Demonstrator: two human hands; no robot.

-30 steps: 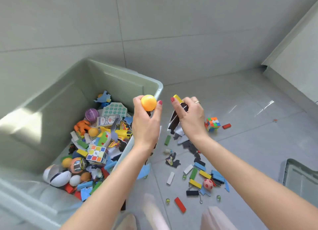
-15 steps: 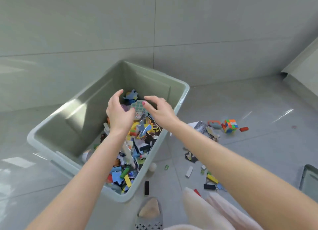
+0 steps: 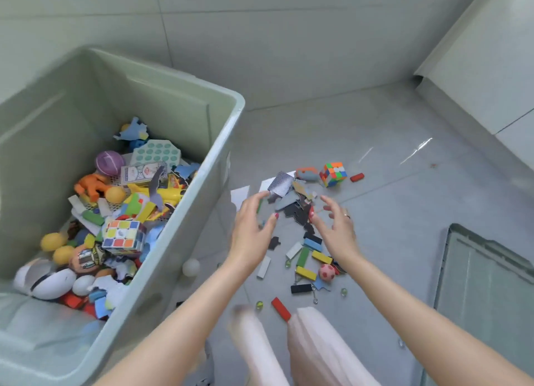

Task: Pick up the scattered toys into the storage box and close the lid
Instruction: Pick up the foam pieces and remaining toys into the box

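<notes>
Both hands hover above the floor with fingers spread and relaxed, grasping nothing: the left hand just beside the storage box, the right hand a little apart from it. Between and beyond them lies a heap of scattered toys: dark puzzle pieces, a patterned card and coloured blocks. Farther out sits a colourful puzzle cube with a small red block beside it. Nearer the person lie a pink ball and marbles. The box stands open at the left, partly filled with toys. The lid lies on the floor at the right edge.
</notes>
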